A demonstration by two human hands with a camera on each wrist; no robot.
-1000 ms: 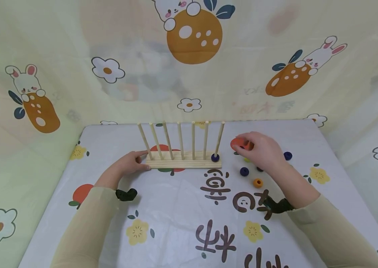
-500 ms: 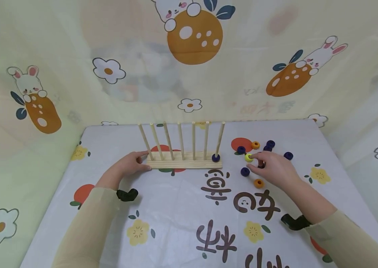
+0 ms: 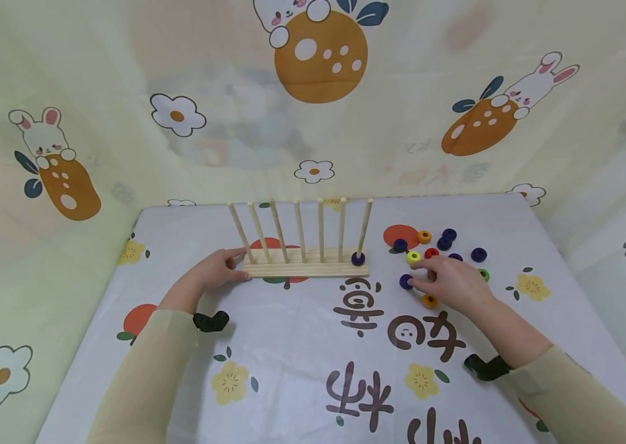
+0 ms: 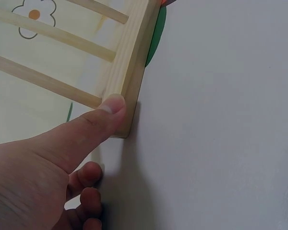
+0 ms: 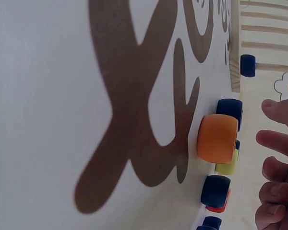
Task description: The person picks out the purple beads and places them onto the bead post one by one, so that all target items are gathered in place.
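A pale wooden rack [image 3: 307,270] with several upright pegs stands at the middle of the table. One dark blue bead [image 3: 358,259] sits at the foot of its rightmost peg. My left hand [image 3: 214,269] grips the rack's left end, the thumb [image 4: 114,103] pressing on the base. On the right, my right hand [image 3: 454,283] hovers low over loose beads, thumb and index finger apart with nothing seen between them. Its thumb tip is right at a blue bead [image 3: 405,282], its index tip close to a yellow-green bead [image 3: 413,257]. An orange bead [image 5: 218,139] lies below the hand.
Around the right hand lie a red bead [image 3: 431,253], a green bead [image 3: 483,275], another orange bead [image 3: 424,237] and several more blue beads [image 3: 478,254]. A printed cloth [image 3: 279,345] covers the table, and a patterned curtain [image 3: 235,154] hangs behind it.
My right hand has come back from the far beads toward me, then shifted slightly toward the near blue bead. Red and green beads have come into view. My left hand stays on the rack.
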